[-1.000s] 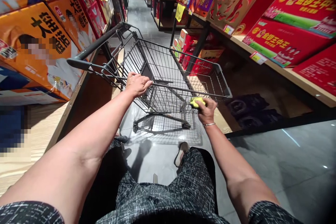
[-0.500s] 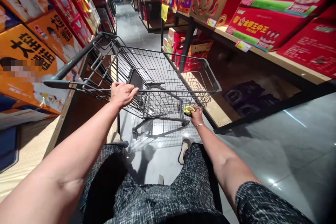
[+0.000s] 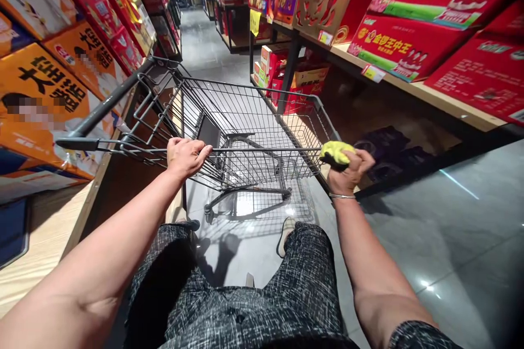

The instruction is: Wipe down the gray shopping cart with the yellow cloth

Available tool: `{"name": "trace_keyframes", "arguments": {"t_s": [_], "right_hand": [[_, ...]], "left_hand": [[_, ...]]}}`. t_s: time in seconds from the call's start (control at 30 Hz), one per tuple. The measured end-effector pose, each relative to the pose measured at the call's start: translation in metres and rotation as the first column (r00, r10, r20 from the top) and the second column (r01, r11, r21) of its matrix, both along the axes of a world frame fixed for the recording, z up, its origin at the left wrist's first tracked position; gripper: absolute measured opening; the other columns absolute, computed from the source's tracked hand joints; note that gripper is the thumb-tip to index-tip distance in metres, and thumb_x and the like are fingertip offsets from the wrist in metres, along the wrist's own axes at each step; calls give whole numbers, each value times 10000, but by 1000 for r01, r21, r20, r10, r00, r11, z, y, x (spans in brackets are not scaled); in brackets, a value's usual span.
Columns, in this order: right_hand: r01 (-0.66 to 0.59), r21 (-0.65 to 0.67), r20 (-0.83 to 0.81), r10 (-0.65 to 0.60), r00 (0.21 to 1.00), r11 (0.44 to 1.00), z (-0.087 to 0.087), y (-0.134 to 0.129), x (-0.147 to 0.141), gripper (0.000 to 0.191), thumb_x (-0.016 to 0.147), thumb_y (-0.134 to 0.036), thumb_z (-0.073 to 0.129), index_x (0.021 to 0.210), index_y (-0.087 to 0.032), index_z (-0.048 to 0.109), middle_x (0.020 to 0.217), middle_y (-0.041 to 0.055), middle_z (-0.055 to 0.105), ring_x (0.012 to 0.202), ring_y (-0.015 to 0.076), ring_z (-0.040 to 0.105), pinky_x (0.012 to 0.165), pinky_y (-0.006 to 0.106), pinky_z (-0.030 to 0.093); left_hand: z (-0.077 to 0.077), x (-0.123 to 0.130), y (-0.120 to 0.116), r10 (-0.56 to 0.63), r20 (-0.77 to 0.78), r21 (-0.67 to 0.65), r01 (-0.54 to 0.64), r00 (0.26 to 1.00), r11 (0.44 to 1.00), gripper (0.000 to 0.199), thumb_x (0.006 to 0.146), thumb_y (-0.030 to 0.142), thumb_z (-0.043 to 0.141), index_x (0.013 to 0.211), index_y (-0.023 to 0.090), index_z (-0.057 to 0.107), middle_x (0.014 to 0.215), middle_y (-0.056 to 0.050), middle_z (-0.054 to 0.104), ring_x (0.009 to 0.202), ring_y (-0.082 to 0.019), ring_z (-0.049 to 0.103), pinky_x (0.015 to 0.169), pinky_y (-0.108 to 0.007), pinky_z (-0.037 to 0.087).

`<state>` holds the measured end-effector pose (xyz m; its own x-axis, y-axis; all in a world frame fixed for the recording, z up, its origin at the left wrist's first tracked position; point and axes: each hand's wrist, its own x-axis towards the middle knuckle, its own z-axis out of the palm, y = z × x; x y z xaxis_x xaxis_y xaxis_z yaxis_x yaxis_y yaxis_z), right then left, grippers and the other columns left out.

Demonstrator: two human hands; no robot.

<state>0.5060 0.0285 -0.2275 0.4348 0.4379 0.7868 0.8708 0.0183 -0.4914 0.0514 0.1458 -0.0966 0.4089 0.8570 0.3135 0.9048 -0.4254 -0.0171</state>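
A grey wire shopping cart stands before me, its handle at the left and its basket bare inside. My left hand is wrapped round the near top rail, toward the handle end. Bunched in my right hand is a yellow and black cloth, at the front corner of the cart by the end of that rail. Whether the cloth presses on the rail there, I cannot tell. A bracelet circles my right wrist.
Orange gift boxes line the left shelf. Red boxes sit on the right shelf, whose wooden edge juts out beside the cart. Dark purple packs lie below it. A tiled aisle runs ahead between the shelves.
My right hand has risen with the cloth, from low beside the basket's lower front to the top front corner. My left hand stays on the rail, shifted slightly left and down in view.
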Motion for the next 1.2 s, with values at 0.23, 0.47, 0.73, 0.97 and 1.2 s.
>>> {"name": "trace_keyframes", "arguments": {"t_s": [0.23, 0.47, 0.73, 0.97, 1.2], "right_hand": [[-62, -304, 68, 87, 994, 950, 45, 33, -56, 520, 703, -98, 550, 1197, -242, 624, 1351, 120, 551, 1211, 311, 499, 1054, 498, 424], [-291, -458, 143, 393, 908, 840, 71, 42, -121, 612, 699, -70, 557, 1279, -256, 621, 1440, 89, 572, 1231, 286, 513, 1010, 434, 430], [-48, -508, 69, 96, 993, 860, 69, 26, -30, 593, 672, -114, 560, 1247, -242, 623, 1381, 105, 589, 1184, 321, 519, 998, 487, 412], [-184, -487, 72, 249, 966, 854, 73, 57, -114, 588, 681, -77, 542, 1252, -204, 602, 1316, 132, 587, 1161, 300, 519, 1019, 439, 429], [-292, -539, 116, 413, 904, 790, 81, 79, -148, 672, 663, -84, 523, 1315, -234, 586, 1359, 104, 571, 1155, 285, 515, 979, 430, 427]], "left_hand": [[5, 15, -12, 30, 12, -44, -29, 999, 999, 389, 1019, 412, 400, 885, 239, 721, 964, -88, 783, 1042, -304, 658, 1049, -530, 325], [-7, 116, -36, -282, 26, -244, 280, 959, 928, 543, 1002, 403, 495, 1516, 225, 499, 1455, -119, 623, 1357, -300, 515, 1193, -528, 229], [-14, 125, -22, -316, 79, -310, 324, 946, 894, 589, 918, 475, 640, 1434, 205, 555, 1392, -102, 643, 1286, -314, 529, 1151, -489, 287], [-15, 131, -8, -337, 102, -294, 352, 936, 889, 507, 878, 321, 640, 1364, 191, 572, 1347, -110, 658, 1274, -317, 537, 1129, -487, 305], [-18, 110, 24, -335, 137, -272, 360, 932, 892, 458, 844, 286, 626, 1299, 239, 640, 1289, -85, 704, 1201, -300, 576, 1077, -467, 332]]}}
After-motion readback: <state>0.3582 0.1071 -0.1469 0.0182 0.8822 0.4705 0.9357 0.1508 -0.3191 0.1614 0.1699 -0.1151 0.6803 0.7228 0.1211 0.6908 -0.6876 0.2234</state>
